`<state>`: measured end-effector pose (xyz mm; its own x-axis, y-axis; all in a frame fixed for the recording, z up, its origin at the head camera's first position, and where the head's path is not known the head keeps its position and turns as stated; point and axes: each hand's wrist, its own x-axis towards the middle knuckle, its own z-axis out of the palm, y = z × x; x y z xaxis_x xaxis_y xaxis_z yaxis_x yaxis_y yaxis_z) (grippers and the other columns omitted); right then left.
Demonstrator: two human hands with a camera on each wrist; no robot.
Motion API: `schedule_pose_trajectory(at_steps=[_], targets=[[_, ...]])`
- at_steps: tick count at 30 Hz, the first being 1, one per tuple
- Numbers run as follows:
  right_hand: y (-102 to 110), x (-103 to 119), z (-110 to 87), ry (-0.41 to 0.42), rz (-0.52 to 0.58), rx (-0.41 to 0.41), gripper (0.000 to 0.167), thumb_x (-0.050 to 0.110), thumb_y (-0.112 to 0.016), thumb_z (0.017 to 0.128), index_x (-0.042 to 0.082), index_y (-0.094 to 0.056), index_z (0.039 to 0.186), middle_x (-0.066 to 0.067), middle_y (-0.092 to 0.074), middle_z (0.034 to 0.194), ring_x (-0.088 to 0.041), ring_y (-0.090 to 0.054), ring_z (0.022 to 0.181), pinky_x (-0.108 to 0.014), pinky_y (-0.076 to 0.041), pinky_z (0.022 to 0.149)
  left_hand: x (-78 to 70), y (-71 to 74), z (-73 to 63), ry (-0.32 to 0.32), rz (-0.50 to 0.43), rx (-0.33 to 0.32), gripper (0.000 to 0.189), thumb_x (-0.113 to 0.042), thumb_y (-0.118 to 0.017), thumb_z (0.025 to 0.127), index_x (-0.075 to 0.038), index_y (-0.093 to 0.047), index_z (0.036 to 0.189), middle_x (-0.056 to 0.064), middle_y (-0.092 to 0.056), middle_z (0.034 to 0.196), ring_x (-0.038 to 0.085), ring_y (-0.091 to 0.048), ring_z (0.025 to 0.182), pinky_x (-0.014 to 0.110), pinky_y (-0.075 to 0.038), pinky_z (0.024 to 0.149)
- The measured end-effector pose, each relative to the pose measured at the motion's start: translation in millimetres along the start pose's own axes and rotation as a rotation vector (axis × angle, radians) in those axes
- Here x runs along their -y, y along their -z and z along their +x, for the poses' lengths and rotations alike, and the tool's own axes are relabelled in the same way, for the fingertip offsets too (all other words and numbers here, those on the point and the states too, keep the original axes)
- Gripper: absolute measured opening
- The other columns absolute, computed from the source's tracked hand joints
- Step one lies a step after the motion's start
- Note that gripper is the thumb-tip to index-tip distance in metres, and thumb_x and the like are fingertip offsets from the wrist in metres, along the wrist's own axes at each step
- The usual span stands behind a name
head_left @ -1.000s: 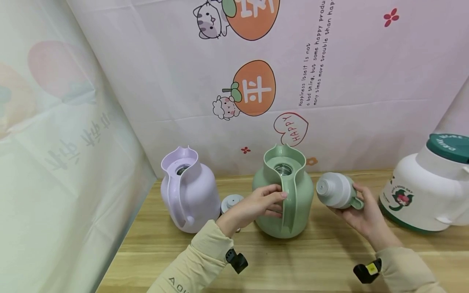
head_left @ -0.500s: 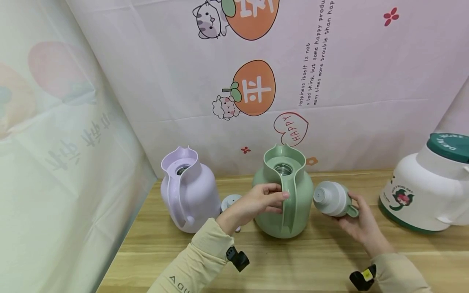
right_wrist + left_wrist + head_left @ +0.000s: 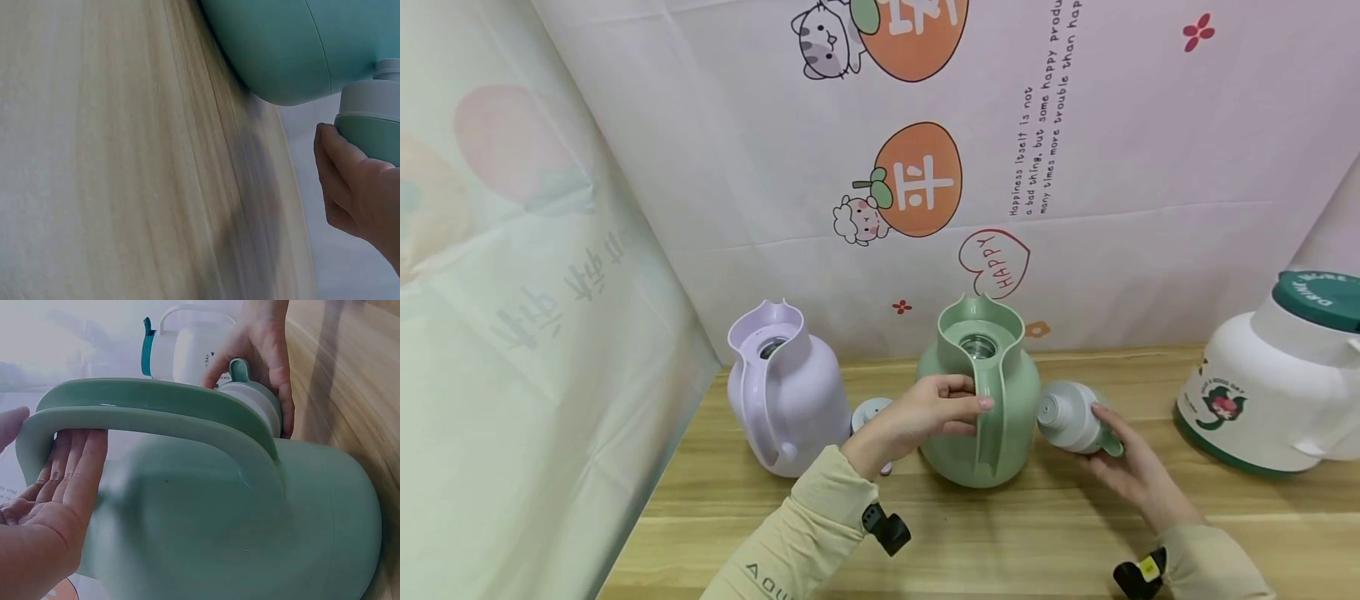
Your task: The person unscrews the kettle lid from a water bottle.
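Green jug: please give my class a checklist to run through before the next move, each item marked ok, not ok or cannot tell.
1. Green jug upright on the table: ok.
2. Mouth of the green jug uncovered: ok.
3. Left hand at the handle: ok.
4. Right hand holding the stopper: ok.
5. Stopper upright over the mouth: not ok; it is tilted, beside the jug.
6. Green jug empty inside: cannot tell.

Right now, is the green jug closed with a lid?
No: the mouth of the green jug is open, and the right hand's fingers hold a stopper beside it.
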<state>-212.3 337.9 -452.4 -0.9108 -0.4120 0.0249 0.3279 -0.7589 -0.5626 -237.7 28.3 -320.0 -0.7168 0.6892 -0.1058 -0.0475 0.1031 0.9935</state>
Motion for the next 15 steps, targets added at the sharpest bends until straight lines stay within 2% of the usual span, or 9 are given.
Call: schedule_pose_trajectory(at_steps=[2,4,7,11,15], targets=[[-0.4,-0.3,-0.9,0.006,-0.049,-0.095,0.018,0.026,-0.03,0.103,0.029,-0.035,0.12,0.0,-0.051,0.114,-0.016,-0.059,0.108,-0.036,-0.051,0.098,0.6,-0.1,0.1,-0.003,-0.005,-0.002,0.037,-0.011,-0.057,0.095,0.005,-0.053,0.128,0.017,-0.061,0.122,0.014,-0.063,0.1,0.032,-0.054,0.093],[0.1,-0.3,-1.2,0.0,-0.078,-0.14,0.017,0.027,-0.032,0.103,0.031,-0.032,0.119,0.001,-0.05,0.114,-0.014,-0.059,0.106,-0.035,-0.052,0.097,1.2,-0.4,0.0,-0.013,-0.01,-0.003,0.036,-0.011,-0.056,0.095,0.005,-0.053,0.127,0.016,-0.061,0.121,0.012,-0.062,0.099,0.032,-0.054,0.094],[2.5,-0.1,-1.7,-0.021,-0.111,-0.151,0.016,0.031,-0.031,0.103,0.031,-0.039,0.116,0.002,-0.052,0.113,-0.013,-0.058,0.106,-0.033,-0.051,0.096,2.5,-1.2,0.0,-0.032,-0.035,0.006,0.035,-0.01,-0.054,0.096,0.007,-0.052,0.127,0.013,-0.062,0.116,0.008,-0.061,0.097,0.033,-0.052,0.096],[5.3,-0.2,-1.8,-0.049,-0.155,-0.163,0.022,0.035,-0.03,0.102,0.029,-0.051,0.108,0.003,-0.054,0.111,-0.011,-0.058,0.105,-0.029,-0.051,0.095,5.7,-2.6,0.7,-0.069,-0.054,0.009,0.034,-0.008,-0.051,0.097,0.011,-0.051,0.125,0.009,-0.061,0.11,0.004,-0.058,0.091,0.032,-0.051,0.097],[7.0,-0.6,-2.1,-0.079,-0.16,-0.154,0.031,0.036,-0.028,0.102,0.027,-0.058,0.104,0.003,-0.055,0.11,-0.011,-0.058,0.105,-0.028,-0.051,0.094,8.6,-3.6,1.0,-0.109,-0.037,0.004,0.035,-0.009,-0.049,0.097,0.012,-0.049,0.125,0.012,-0.06,0.112,0.003,-0.057,0.092,0.031,-0.051,0.097]])
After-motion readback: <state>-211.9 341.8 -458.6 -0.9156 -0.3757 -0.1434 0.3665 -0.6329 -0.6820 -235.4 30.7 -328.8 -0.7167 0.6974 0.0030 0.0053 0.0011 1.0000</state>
